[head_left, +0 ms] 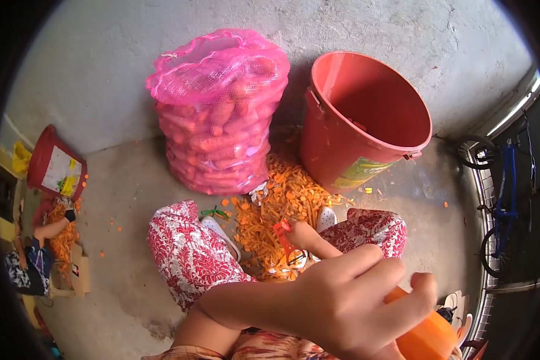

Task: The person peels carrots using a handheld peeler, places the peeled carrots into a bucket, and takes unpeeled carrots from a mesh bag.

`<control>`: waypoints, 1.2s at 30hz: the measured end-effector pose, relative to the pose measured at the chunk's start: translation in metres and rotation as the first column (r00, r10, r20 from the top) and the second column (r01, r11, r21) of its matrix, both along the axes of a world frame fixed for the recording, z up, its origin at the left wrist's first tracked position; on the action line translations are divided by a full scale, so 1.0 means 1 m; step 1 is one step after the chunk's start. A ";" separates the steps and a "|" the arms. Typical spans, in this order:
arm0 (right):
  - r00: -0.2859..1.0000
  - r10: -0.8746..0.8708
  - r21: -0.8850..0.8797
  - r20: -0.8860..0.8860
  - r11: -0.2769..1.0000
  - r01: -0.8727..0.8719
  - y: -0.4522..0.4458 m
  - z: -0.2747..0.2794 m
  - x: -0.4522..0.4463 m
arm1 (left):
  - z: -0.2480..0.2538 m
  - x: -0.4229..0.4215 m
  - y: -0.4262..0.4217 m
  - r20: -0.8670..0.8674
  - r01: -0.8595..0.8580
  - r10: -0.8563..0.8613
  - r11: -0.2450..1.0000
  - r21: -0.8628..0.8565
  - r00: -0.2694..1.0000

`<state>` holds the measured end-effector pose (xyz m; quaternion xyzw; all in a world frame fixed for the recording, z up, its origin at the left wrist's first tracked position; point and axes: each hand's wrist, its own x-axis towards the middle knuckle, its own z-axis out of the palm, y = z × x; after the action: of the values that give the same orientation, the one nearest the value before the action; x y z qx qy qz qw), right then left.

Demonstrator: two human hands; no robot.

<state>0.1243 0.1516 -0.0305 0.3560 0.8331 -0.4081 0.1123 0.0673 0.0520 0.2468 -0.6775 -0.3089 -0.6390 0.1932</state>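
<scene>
My left hand (366,300) reaches across from the lower left, its fingers wrapped round a thick orange carrot (426,333) at the lower right. Partly hidden behind it, my right hand (309,239) grips a red peeler (284,235). The peeler's metal end points down, over a heap of orange peelings and slices (288,195) on the floor between my feet. Peeler and carrot are apart.
Against the wall (120,60) stand a pink mesh sack of carrots (219,132) and a tall red bucket (342,144). Another person (36,258) works by a second red bucket (57,165) at far left. A blue bicycle (509,180) is at right.
</scene>
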 end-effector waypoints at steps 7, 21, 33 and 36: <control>0.999 0.003 0.051 0.054 0.999 -0.005 0.001 0.002 0.000 | 0.000 0.002 -0.002 0.007 0.014 -0.013 1.000 -0.027 1.000; 0.969 0.231 0.056 0.086 0.970 -0.236 0.007 -0.048 0.003 | -0.022 -0.016 0.112 -0.615 -0.307 0.080 0.912 -0.273 0.784; 0.964 0.256 0.038 0.074 0.965 -0.259 -0.004 0.005 -0.005 | -0.063 -0.222 0.222 -0.466 -0.719 0.557 0.436 -0.541 0.688; 0.957 0.281 -0.009 0.067 0.960 -0.281 -0.004 -0.001 -0.005 | -0.066 -0.294 0.213 -0.563 -0.834 0.679 0.135 -0.535 0.471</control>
<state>0.1192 0.1481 -0.0313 0.2475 0.8711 -0.3757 0.1971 -0.2267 0.2653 0.1809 -0.4902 -0.8244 -0.1877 0.2116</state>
